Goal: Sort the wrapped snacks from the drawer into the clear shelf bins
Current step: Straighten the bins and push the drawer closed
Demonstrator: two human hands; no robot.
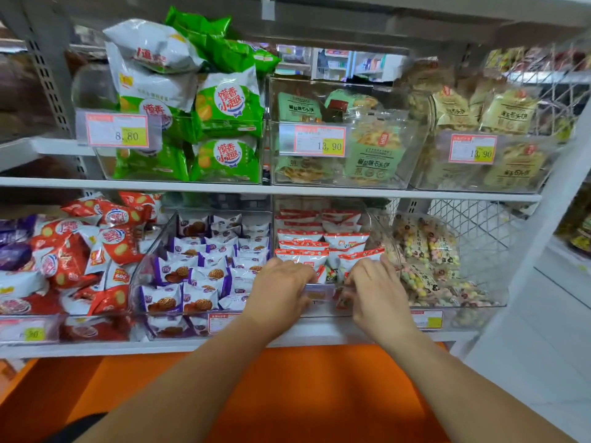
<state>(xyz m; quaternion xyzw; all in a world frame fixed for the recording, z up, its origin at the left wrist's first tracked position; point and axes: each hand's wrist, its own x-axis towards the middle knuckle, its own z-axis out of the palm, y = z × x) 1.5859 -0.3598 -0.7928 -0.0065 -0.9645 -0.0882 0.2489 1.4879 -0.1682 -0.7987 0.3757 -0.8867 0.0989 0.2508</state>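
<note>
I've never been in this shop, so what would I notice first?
Probably the two bare hands, left hand and right hand, curled over the front rim of a clear bin of red-and-white packets on the lower shelf. Next, the bright green packets heaped high in the upper-left bin, and the orange surface below.

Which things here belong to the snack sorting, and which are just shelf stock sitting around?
Job: left hand, right hand, both at the front of the clear bin; red-and-white packs inside it.
Just there: green packs, purple packs, price tags.
</note>
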